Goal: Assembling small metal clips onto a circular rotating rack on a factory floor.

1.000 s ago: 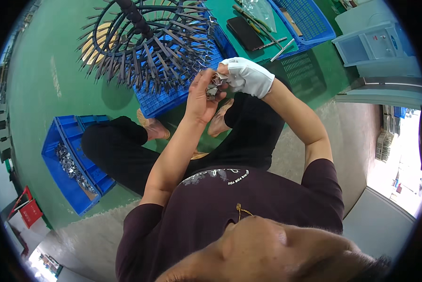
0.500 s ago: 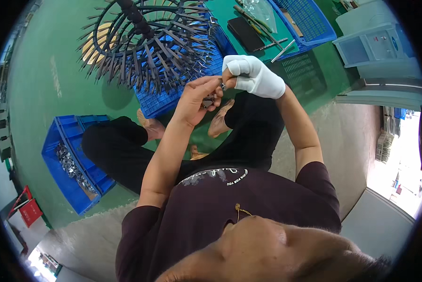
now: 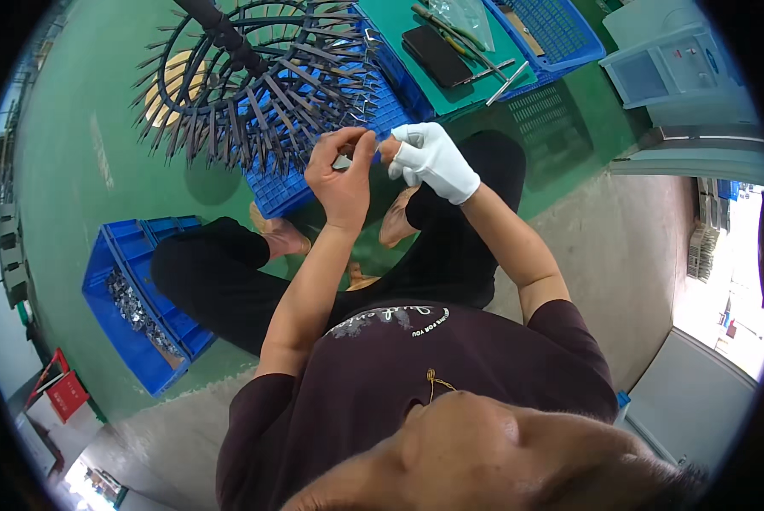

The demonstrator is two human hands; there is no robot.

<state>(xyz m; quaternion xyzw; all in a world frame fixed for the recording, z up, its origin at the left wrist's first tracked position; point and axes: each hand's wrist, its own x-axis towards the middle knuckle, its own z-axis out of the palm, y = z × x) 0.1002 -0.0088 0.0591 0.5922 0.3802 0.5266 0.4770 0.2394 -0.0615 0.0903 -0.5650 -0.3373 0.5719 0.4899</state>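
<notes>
Take the dark pronged metal rack point(image 3: 244, 61) as your landmark. Low and to its left, well apart, a blue divided bin point(image 3: 143, 366) holds a heap of small shiny metal parts point(image 3: 131, 302); neither of your hands is near it. Below the rack sits a blue plastic crate point(image 3: 273, 192).

Just off the rack's lower right edge is your bare left hand point(image 3: 344, 192). Half a second ago its thumb and finger met your right hand's; now they have opened into a rounded curl, with a bright metal piece point(image 3: 343, 162) showing inside. The other pieces seen lower in that palm are out of sight. You seem clear of the prongs, though contact can't be ruled out.

Farther right of the rack, your right hand point(image 3: 437, 168), in a white glove with bare tips, has drawn slightly off to leave a narrow gap. Its fingers are bunched closely; whether they grip a piece, I cannot tell. That suggests you are singling out or turning one piece at the fingertips.

Beyond, up and right of the rack, the green tabletop point(image 3: 384, 21) carries a black case point(image 3: 436, 55) and long-handled pliers point(image 3: 442, 30), both apart from your hands.
</notes>
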